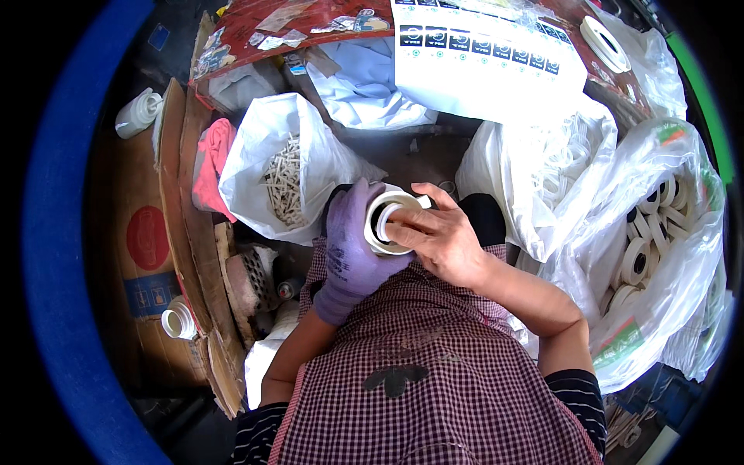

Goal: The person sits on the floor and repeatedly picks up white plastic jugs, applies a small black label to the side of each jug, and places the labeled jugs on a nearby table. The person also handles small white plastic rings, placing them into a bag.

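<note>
My left hand (353, 252), in a purple glove, is wrapped round a round white plastic housing (377, 245) with a dark inside and a small tab at its rim. Bare, my right hand (453, 244) reaches over the opening from the right. Its fingers close on a smaller white plastic ring (383, 223) that sits inside the housing's mouth; the fingertips are partly hidden there. Both hands are in front of my checked apron (434, 349), above my lap.
A white sack (256, 147) of small pale sticks (285, 178) stands left of my hands. On the right are a sack of clear-white rings (570, 147) and a plastic bag (566, 287) of white round parts (639, 256). A cardboard box (147, 201) lines the left; a red table (310, 23) spans the far side.
</note>
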### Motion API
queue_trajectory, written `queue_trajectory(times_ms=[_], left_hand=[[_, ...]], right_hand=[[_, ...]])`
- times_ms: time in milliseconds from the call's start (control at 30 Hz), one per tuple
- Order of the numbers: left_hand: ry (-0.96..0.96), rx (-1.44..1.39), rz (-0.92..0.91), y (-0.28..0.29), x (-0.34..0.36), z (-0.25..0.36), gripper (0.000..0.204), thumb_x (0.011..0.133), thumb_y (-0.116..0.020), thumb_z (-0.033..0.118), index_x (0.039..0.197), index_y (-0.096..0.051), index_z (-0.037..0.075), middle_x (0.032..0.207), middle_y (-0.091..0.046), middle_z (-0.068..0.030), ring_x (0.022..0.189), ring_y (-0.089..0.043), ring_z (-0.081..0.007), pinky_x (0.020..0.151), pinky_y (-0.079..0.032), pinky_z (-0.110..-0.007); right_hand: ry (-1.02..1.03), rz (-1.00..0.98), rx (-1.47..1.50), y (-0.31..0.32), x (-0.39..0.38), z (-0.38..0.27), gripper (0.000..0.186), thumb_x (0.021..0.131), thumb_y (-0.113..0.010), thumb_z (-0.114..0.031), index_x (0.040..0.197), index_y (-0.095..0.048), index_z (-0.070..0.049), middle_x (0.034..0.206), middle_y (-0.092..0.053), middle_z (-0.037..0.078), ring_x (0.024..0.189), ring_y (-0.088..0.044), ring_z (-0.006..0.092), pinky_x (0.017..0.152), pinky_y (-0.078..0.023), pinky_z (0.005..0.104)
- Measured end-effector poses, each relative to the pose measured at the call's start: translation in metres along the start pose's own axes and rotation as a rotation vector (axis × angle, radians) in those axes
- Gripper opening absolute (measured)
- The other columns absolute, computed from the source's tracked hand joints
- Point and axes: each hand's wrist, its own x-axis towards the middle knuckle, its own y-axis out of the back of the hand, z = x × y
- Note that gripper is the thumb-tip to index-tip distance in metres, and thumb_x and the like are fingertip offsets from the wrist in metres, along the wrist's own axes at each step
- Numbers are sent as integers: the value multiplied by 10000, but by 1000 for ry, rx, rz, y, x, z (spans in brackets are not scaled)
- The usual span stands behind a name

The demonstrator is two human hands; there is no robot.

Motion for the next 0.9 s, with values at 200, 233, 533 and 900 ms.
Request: queue_trajectory(times_ms=[200, 233, 533, 900], left_hand=[[-112, 268, 1, -8, -1, 8, 788, 614, -858, 344, 1259, -518, 45, 1172, -587, -146, 1096, -574, -350, 1064, -361, -507], [-63, 252, -18, -13, -1, 0, 792, 611, -858, 346, 1260, -518, 43, 1170, -586, -148, 1097, -574, -351, 1065, -360, -511], [-100, 264, -85, -7, 4, 15, 737, 615, -867, 317, 1203, -526, 35, 1111, -590, -163, 1035, -593, -339, 945, -429, -471], [160, -286, -149, 71, 55, 23, 1176, 604, -823, 74, 1558, -137, 8, 1281, -577, -154, 1184, -586, -263, 1043, -458, -381]], right_hand=[[-23, -112, -133, 0, 6, 0, 191, 662, -681, -80, 851, -694, -56, 900, -676, 55, 800, -677, 208, 956, -506, 381], [11, -70, -142, -3, 6, 3, 163, 665, -666, -96, 823, -679, -55, 881, -660, 57, 789, -665, 205, 897, -520, 355], [6, -602, 39, 31, 15, 11, 59, 739, -622, -16, 769, -653, -57, 660, -627, 102, 804, -662, 266, 1045, -400, 416], [-370, 407, -222, 149, 2, 109, 217, 872, -648, -29, 1086, -677, -17, 1126, -691, 130, 1092, -642, 318, 975, -491, 391]])
